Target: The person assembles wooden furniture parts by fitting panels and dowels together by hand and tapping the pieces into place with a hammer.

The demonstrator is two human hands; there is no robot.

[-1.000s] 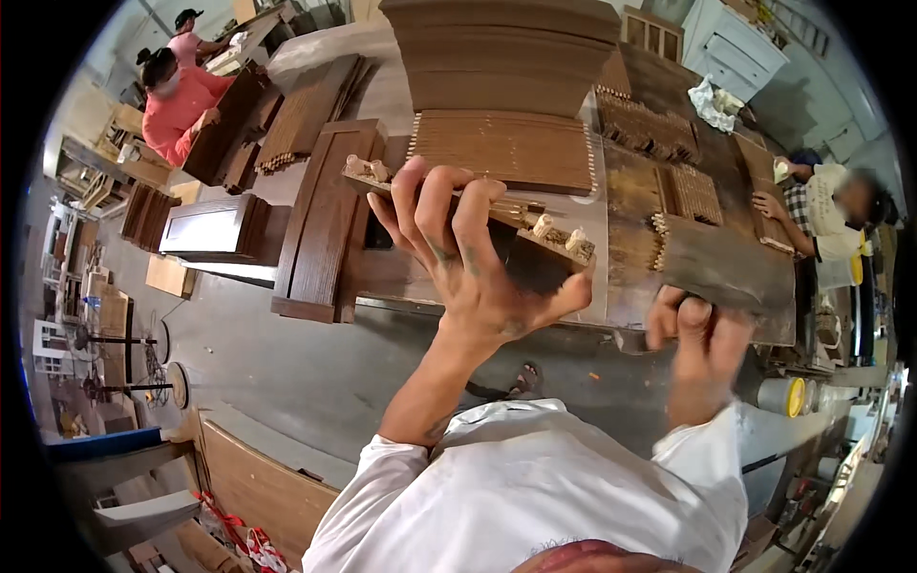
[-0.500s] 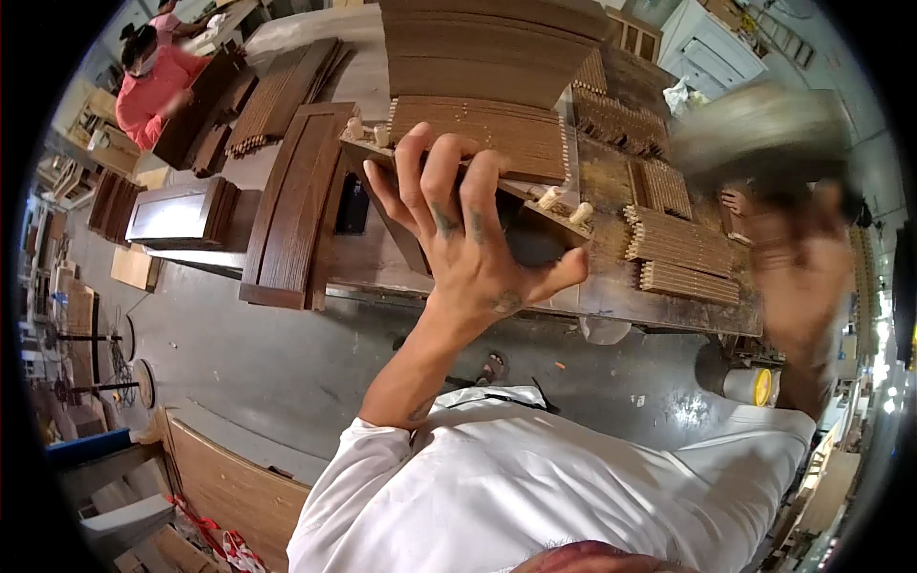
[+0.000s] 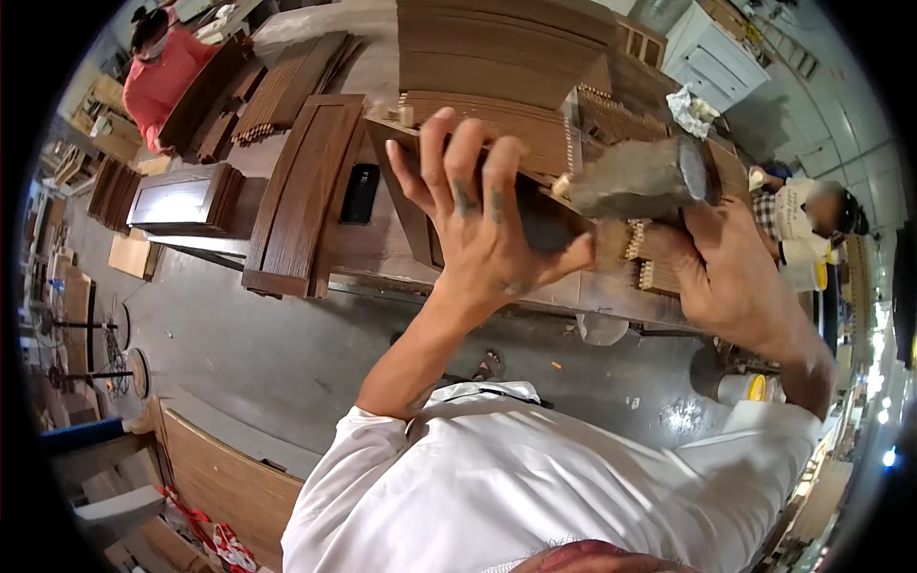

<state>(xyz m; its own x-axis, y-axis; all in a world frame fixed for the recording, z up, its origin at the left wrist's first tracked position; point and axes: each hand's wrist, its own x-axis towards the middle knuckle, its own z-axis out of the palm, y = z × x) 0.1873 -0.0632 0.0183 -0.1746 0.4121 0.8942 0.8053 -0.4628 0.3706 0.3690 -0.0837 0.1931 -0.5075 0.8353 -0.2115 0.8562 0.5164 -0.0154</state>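
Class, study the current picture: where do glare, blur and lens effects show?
Head view: glare whitens the glossy panel at left and a floor patch at lower right; head view: motion blur smears the grey tool in the right hand, while the left hand looks sharper; head view: fisheye framing leaves black corners.

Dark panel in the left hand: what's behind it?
A low board stack and a taller brown stack; the dark panel and left hand hide the low stack's near part.

Grey-brown bench (image 3: pixel 373 250), long framed panel (image 3: pixel 306 191) reaching past the front edge, black phone (image 3: pixel 359 194) just beside it, shorter framed panels (image 3: pixel 177 199) stacked at left, slats (image 3: pixel 294 86) bundled behind, dowel-ended boards (image 3: pixel 537 126) at centre.
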